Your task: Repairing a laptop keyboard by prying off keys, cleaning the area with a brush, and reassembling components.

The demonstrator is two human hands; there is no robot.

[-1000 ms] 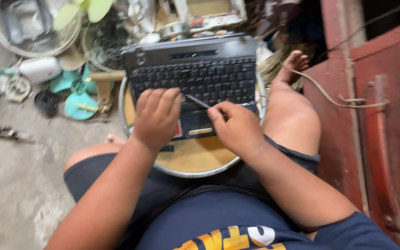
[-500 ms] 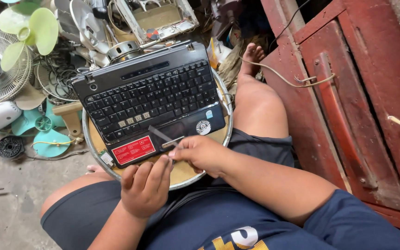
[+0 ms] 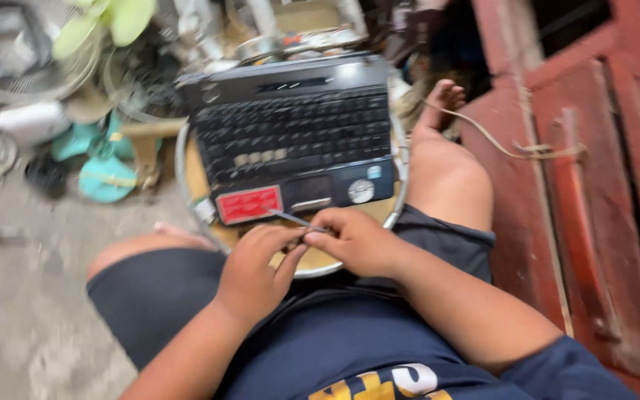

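A black laptop base (image 3: 294, 133) with its keyboard up lies on a round metal-rimmed tray (image 3: 403, 185) between my knees. A red sticker (image 3: 249, 204) marks its near left corner. My right hand (image 3: 357, 241) grips a thin metal tool (image 3: 294, 219) whose tip points at the laptop's near edge. My left hand (image 3: 255, 270) is beside it, fingers curled and touching the tool's handle end and my right fingers.
Fan parts lie at the left: a wire fan guard (image 3: 9, 67), green blades (image 3: 109, 18), teal plastic pieces (image 3: 101, 174). A red wooden door (image 3: 579, 185) with a cord (image 3: 512, 148) stands at the right. My bare foot (image 3: 442, 104) rests beyond the tray.
My left hand came off the keyboard and drew back to the laptop's near edge, meeting my right hand on the tool. The camera view shifted.
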